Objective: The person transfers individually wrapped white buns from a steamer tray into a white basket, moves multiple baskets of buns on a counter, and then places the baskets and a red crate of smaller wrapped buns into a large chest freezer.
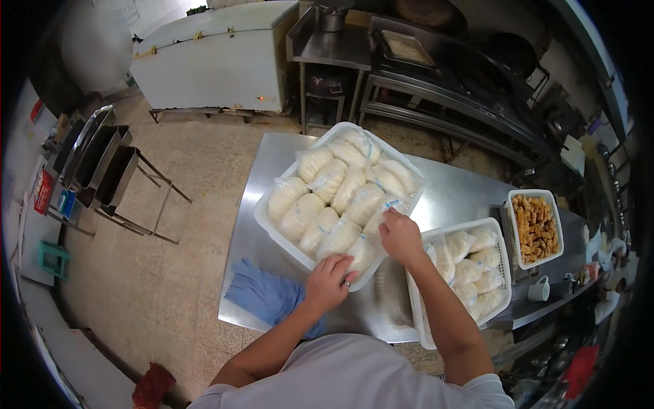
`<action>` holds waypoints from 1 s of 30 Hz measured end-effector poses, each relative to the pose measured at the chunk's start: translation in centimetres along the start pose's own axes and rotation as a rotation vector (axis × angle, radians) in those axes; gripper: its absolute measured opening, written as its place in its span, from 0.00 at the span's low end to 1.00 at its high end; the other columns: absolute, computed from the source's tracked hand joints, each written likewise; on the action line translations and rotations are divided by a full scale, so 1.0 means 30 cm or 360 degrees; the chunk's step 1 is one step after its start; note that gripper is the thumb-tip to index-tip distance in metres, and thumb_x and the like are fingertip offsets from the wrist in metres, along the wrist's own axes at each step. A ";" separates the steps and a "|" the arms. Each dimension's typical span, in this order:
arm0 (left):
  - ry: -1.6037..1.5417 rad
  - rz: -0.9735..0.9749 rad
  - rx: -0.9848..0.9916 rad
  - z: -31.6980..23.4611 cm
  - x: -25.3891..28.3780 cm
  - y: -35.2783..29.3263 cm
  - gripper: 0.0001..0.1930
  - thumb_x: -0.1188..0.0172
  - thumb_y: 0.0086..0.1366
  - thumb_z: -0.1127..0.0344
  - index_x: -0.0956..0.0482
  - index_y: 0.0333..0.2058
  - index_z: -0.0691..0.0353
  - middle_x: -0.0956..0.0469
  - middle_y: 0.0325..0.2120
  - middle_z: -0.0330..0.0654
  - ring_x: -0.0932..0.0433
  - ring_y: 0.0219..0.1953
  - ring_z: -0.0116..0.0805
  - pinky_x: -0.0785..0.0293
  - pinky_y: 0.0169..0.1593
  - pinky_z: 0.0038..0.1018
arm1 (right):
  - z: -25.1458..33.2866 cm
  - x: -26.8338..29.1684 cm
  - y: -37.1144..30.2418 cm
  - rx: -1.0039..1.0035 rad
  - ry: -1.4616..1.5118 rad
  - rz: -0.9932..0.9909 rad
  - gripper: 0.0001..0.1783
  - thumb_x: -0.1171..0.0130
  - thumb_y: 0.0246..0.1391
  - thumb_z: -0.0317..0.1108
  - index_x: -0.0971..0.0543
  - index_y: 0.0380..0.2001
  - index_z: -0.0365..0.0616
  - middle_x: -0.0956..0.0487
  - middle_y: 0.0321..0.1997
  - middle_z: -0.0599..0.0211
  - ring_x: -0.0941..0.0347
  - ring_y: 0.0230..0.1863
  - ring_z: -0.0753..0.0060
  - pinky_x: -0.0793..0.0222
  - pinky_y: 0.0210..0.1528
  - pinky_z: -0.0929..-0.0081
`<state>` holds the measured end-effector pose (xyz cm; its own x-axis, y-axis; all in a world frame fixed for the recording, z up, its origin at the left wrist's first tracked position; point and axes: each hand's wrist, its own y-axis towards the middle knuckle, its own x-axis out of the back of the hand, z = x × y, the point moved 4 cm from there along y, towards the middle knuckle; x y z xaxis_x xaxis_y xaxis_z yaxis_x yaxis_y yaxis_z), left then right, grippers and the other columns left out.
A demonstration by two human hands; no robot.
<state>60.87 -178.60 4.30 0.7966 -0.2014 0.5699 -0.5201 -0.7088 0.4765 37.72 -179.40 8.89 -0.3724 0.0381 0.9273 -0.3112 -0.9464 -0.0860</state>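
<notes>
Speckled beige flooring [194, 238] spreads around a shiny metal counter [449, 187], with a long white chest freezer [211, 65] standing against the far side of the room. On the counter, a white plastic basket [274, 230] sits askew, one corner pointing away from the person and another toward them. It is packed with plump bags [349, 187] of pale contents in clear plastic; many of these are elongated, their long axes slanting from lower left to upper right.

At the basket's near right side, the right hand [400, 233] has its fingers bent close together at the blue-marked upper end of one bag; whether they pinch the plastic, I cannot tell. The left hand [330, 281] lies over the bags at the near corner, its fingers loosely spread and pointing forward and right.

Just left of that corner, a blue cloth [262, 293] lies crumpled. Right of the basket stands a second basket [506, 267] of similar bags, and farther right a smaller basket [560, 225] holds golden-brown pieces [535, 228].
</notes>
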 end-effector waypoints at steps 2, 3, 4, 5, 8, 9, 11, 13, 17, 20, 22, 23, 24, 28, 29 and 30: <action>-0.0005 -0.0002 -0.0005 -0.008 0.007 0.007 0.18 0.28 0.60 0.64 0.17 0.49 0.58 0.19 0.44 0.43 0.19 0.44 0.47 0.21 0.46 0.38 | 0.014 0.049 0.024 -0.0124 0.0025 0.0129 0.28 0.38 0.57 0.33 0.25 0.60 0.34 0.28 0.67 0.39 0.29 0.65 0.41 0.30 0.66 0.57; -0.0003 -0.0005 -0.0007 -0.009 0.012 0.010 0.18 0.28 0.60 0.64 0.17 0.49 0.58 0.19 0.44 0.43 0.19 0.44 0.47 0.21 0.46 0.38 | 0.019 0.076 0.051 -0.0165 0.0058 0.0117 0.28 0.38 0.57 0.34 0.25 0.60 0.34 0.28 0.67 0.39 0.29 0.65 0.40 0.29 0.65 0.58; -0.0004 -0.0004 -0.0018 -0.008 0.011 0.014 0.19 0.28 0.60 0.64 0.17 0.49 0.58 0.19 0.44 0.43 0.19 0.43 0.47 0.21 0.46 0.38 | 0.018 0.093 0.069 -0.0212 0.0088 0.0094 0.29 0.38 0.57 0.35 0.26 0.61 0.35 0.29 0.68 0.39 0.29 0.65 0.40 0.29 0.64 0.58; -0.0003 -0.0005 -0.0028 -0.006 0.009 0.013 0.19 0.28 0.60 0.64 0.17 0.49 0.58 0.19 0.44 0.43 0.19 0.43 0.47 0.21 0.46 0.37 | 0.025 0.092 0.089 -0.0082 0.0108 -0.0099 0.31 0.38 0.57 0.36 0.27 0.62 0.35 0.29 0.69 0.39 0.30 0.66 0.40 0.30 0.65 0.57; -0.0019 -0.0021 -0.0069 -0.006 -0.001 0.016 0.19 0.28 0.60 0.64 0.18 0.50 0.59 0.19 0.44 0.43 0.18 0.43 0.46 0.20 0.46 0.38 | 0.033 0.008 0.142 0.0252 0.0022 -0.0412 0.35 0.38 0.59 0.41 0.31 0.66 0.36 0.32 0.71 0.39 0.34 0.69 0.38 0.36 0.69 0.52; -0.0028 -0.0027 -0.0085 -0.007 -0.006 0.017 0.19 0.29 0.60 0.64 0.18 0.50 0.59 0.19 0.44 0.43 0.18 0.43 0.46 0.20 0.46 0.38 | 0.040 -0.036 0.156 0.0325 -0.0100 -0.0342 0.36 0.38 0.59 0.42 0.32 0.67 0.36 0.33 0.72 0.39 0.35 0.70 0.37 0.39 0.71 0.50; -0.0058 -0.0010 -0.0065 0.003 -0.001 0.025 0.19 0.28 0.60 0.64 0.18 0.50 0.59 0.19 0.44 0.43 0.18 0.43 0.47 0.20 0.46 0.38 | 0.078 -0.076 0.168 0.0375 -0.0180 -0.0221 0.37 0.38 0.60 0.43 0.34 0.68 0.36 0.34 0.72 0.40 0.38 0.72 0.36 0.45 0.74 0.46; -0.0115 -0.0003 -0.0041 0.006 0.001 0.033 0.19 0.28 0.59 0.65 0.18 0.49 0.59 0.19 0.45 0.43 0.18 0.43 0.47 0.20 0.46 0.38 | 0.080 -0.082 0.159 0.0308 -0.0120 -0.0134 0.38 0.38 0.61 0.43 0.35 0.69 0.35 0.34 0.72 0.40 0.41 0.74 0.36 0.50 0.76 0.43; -0.0244 0.0056 0.0103 0.028 0.011 0.033 0.19 0.28 0.57 0.67 0.18 0.49 0.59 0.19 0.46 0.44 0.18 0.45 0.47 0.21 0.48 0.38 | 0.066 -0.093 0.094 0.0403 -0.0157 -0.0222 0.37 0.38 0.60 0.42 0.34 0.68 0.33 0.34 0.73 0.40 0.39 0.72 0.37 0.47 0.75 0.45; -0.0189 0.0089 0.0082 0.047 0.045 0.086 0.19 0.30 0.59 0.65 0.18 0.49 0.60 0.20 0.48 0.46 0.21 0.51 0.49 0.25 0.55 0.41 | 0.065 -0.073 0.069 0.0449 -0.0041 -0.0239 0.34 0.38 0.60 0.39 0.31 0.65 0.32 0.32 0.71 0.40 0.36 0.71 0.37 0.42 0.73 0.47; -0.0112 0.0063 0.0024 0.040 0.059 0.145 0.19 0.31 0.60 0.64 0.19 0.50 0.61 0.21 0.51 0.47 0.24 0.56 0.51 0.29 0.60 0.44 | 0.025 -0.060 0.097 0.0446 0.0167 -0.0143 0.31 0.39 0.60 0.38 0.29 0.63 0.32 0.31 0.70 0.40 0.34 0.69 0.38 0.39 0.72 0.50; -0.0069 0.0042 0.0011 0.037 0.061 0.167 0.20 0.32 0.60 0.63 0.19 0.50 0.61 0.22 0.53 0.47 0.26 0.58 0.52 0.31 0.62 0.46 | -0.001 -0.023 0.126 0.0383 0.0182 -0.0326 0.29 0.39 0.60 0.38 0.27 0.61 0.32 0.29 0.69 0.41 0.33 0.69 0.39 0.38 0.72 0.51; -0.0024 0.0019 0.0000 0.036 0.059 0.180 0.20 0.32 0.60 0.63 0.19 0.50 0.61 0.23 0.55 0.48 0.27 0.61 0.53 0.33 0.63 0.47 | -0.034 0.026 0.175 0.0323 0.0196 -0.0506 0.27 0.40 0.60 0.37 0.26 0.59 0.32 0.27 0.67 0.41 0.32 0.68 0.40 0.37 0.71 0.53; 0.0160 0.0165 -0.0094 0.020 0.001 0.178 0.21 0.33 0.60 0.61 0.19 0.51 0.61 0.25 0.60 0.48 0.30 0.64 0.54 0.35 0.66 0.49 | -0.286 0.071 0.346 0.0131 -0.0246 -0.0685 0.21 0.43 0.61 0.36 0.21 0.54 0.34 0.22 0.61 0.43 0.25 0.60 0.43 0.31 0.67 0.54; 0.0159 0.0161 -0.0075 0.028 0.001 0.177 0.21 0.33 0.60 0.60 0.18 0.50 0.61 0.25 0.60 0.48 0.30 0.64 0.55 0.35 0.66 0.49 | -0.284 0.077 0.383 0.0087 -0.0234 -0.0502 0.21 0.44 0.61 0.35 0.21 0.53 0.35 0.21 0.60 0.43 0.23 0.58 0.42 0.29 0.65 0.53; 0.0158 0.0156 -0.0055 0.036 0.003 0.178 0.20 0.34 0.60 0.60 0.18 0.50 0.61 0.25 0.60 0.48 0.29 0.64 0.55 0.35 0.66 0.49 | -0.283 0.083 0.411 0.0045 -0.0225 -0.0318 0.20 0.44 0.62 0.35 0.21 0.53 0.35 0.21 0.59 0.42 0.22 0.55 0.42 0.27 0.62 0.53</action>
<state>58.50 -183.13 6.16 0.7081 -0.1994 0.6773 -0.6055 -0.6650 0.4372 25.54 -188.27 7.05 -0.1795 0.1822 0.9667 -0.3411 -0.9333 0.1125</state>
